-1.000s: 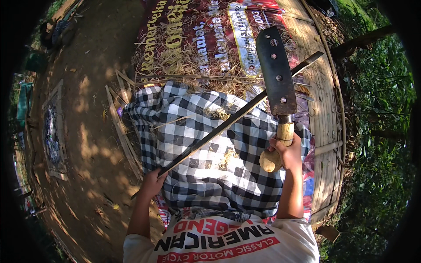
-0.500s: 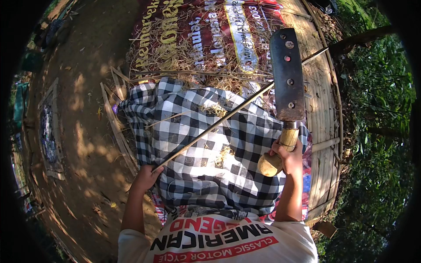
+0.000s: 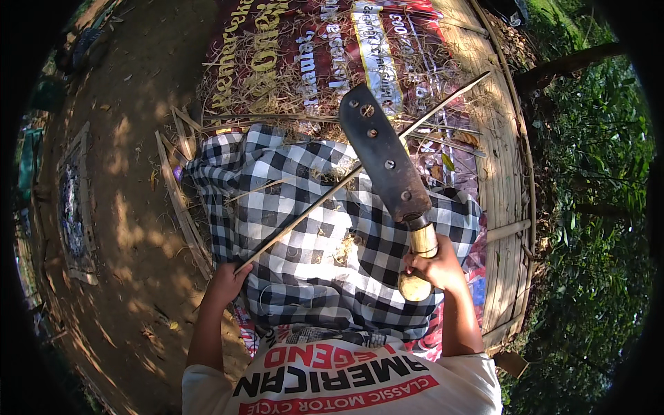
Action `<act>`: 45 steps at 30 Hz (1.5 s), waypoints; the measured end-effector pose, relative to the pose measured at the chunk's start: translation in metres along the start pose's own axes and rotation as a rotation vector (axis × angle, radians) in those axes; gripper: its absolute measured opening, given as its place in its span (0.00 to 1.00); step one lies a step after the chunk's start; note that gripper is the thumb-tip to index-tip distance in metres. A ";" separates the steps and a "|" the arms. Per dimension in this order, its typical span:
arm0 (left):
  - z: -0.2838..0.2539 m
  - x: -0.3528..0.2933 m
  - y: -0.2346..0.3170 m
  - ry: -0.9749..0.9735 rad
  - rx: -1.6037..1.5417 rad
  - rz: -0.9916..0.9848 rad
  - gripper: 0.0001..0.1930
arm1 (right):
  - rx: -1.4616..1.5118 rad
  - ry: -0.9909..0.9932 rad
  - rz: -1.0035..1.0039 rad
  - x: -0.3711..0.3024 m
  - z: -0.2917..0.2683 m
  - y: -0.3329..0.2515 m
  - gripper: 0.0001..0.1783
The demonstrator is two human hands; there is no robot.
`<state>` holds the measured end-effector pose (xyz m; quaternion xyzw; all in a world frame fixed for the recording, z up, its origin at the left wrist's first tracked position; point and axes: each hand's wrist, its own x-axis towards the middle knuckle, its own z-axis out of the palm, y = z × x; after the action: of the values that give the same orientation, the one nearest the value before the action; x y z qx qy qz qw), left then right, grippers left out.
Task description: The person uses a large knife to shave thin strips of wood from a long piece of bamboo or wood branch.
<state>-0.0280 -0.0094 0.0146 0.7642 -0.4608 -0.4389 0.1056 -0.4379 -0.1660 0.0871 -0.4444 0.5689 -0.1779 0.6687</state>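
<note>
My right hand [image 3: 439,264] grips the wooden handle of a broad, dark cleaver [image 3: 384,155]. Several round holes or studs run along its blade, which points up and to the left. My left hand [image 3: 230,278] is closed on the near end of a long, thin bamboo strip [image 3: 315,205]. The strip slants up to the right, passes behind the blade in this view, and its pale tip shows beyond. Whether blade and strip touch, I cannot tell. Under both lies a black-and-white checked cloth [image 3: 290,228] over my lap, with small curls of shavings [image 3: 344,249] on it.
Ahead, a dark red printed banner [image 3: 277,76] is littered with thin shavings. A bamboo-slat platform [image 3: 508,207] runs along the right, with green plants [image 3: 595,277] beyond. Split bamboo pieces [image 3: 181,207] lie at the left, next to bare dirt ground [image 3: 131,228].
The cleaver has swung left and come lower, from upright at the right to tilted across the strip. The strip's far end has shifted a little; my left hand stays nearly in place.
</note>
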 end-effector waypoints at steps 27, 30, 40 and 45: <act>0.003 -0.001 -0.002 0.013 0.022 -0.016 0.24 | 0.015 0.122 -0.060 0.012 0.017 0.001 0.14; 0.001 -0.005 0.002 0.045 0.058 -0.039 0.23 | 0.037 0.117 -0.050 0.010 0.013 0.012 0.16; 0.003 -0.001 -0.002 0.033 0.055 -0.028 0.26 | 0.066 0.005 -0.082 0.006 0.026 0.017 0.16; 0.004 0.000 -0.007 -0.017 0.078 -0.074 0.27 | 0.011 0.070 -0.112 0.009 0.005 -0.003 0.14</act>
<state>-0.0266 -0.0042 0.0085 0.7804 -0.4499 -0.4308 0.0554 -0.4299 -0.1722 0.0835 -0.4656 0.5649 -0.2336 0.6399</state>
